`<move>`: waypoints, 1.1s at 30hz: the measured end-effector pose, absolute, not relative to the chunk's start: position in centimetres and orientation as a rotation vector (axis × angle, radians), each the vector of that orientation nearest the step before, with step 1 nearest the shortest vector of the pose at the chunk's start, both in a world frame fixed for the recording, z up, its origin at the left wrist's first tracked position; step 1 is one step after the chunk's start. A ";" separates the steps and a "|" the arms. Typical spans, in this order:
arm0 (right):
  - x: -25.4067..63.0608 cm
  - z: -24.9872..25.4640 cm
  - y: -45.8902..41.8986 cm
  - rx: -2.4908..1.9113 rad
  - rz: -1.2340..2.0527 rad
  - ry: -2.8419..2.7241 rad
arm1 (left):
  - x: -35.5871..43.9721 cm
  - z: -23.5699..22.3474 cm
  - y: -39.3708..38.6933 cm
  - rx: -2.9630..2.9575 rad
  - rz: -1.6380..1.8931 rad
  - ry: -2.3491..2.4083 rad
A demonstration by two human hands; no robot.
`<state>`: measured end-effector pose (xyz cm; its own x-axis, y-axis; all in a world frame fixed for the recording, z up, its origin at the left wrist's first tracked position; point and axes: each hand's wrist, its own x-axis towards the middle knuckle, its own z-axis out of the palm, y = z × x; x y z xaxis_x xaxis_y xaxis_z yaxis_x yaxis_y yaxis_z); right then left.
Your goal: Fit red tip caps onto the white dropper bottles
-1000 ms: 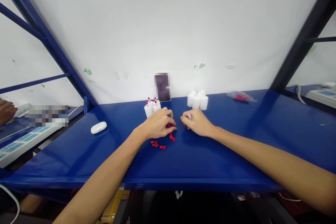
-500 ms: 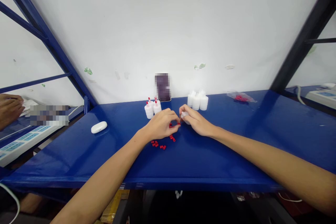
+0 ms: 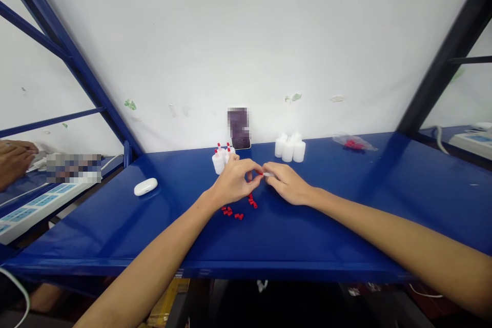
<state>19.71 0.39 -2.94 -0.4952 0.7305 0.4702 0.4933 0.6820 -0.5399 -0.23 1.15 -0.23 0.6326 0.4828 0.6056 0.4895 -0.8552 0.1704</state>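
Between thumb and forefinger, my left hand (image 3: 235,179) pinches a small red cap (image 3: 262,173). My right hand (image 3: 289,183) is closed around a white squeeze bottle (image 3: 268,175), mostly hidden by the fingers, its tip pointing left and meeting the cap. Loose red caps (image 3: 229,211) lie on the blue table below my left hand. Behind that hand stand several white bottles with red caps (image 3: 219,163), partly covered by it. White bottles without red caps (image 3: 287,149) are grouped upright behind my right hand.
A phone (image 3: 241,130) leans against the wall. A clear bag of red caps (image 3: 353,143) lies at the back right of the table (image 3: 326,236). At the left are a white earbud case (image 3: 145,187), a power strip (image 3: 38,205) and another person's hand (image 3: 15,161).
My hands have come together, bringing the red cap against the bottle's tip. The bottle has tipped over toward the left inside my right hand.
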 end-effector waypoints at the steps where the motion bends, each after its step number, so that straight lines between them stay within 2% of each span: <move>1: 19.7 -2.9 0.3 -0.952 0.415 -2.204 | -0.2 -0.3 1.1 -2.846 -1.061 -0.829; 9: 19.7 -2.3 -0.4 -1.154 0.382 -2.172 | 0.4 -0.9 0.8 -2.988 -1.120 -0.751; 19: 19.5 -2.0 -0.9 -0.951 0.545 -2.113 | 0.9 -1.7 0.5 -2.985 -1.150 -0.598; 26: 20.1 -2.4 -0.3 -0.906 0.678 -1.997 | -2.0 1.5 1.4 -2.763 -1.165 -0.848; 29: 20.3 -2.5 0.0 -0.934 0.676 -1.994 | -4.9 3.5 2.7 -2.686 -0.892 -1.150; 33: 20.2 -2.3 -0.1 -0.978 0.597 -2.054 | -7.8 4.6 4.0 -2.836 -0.294 -1.663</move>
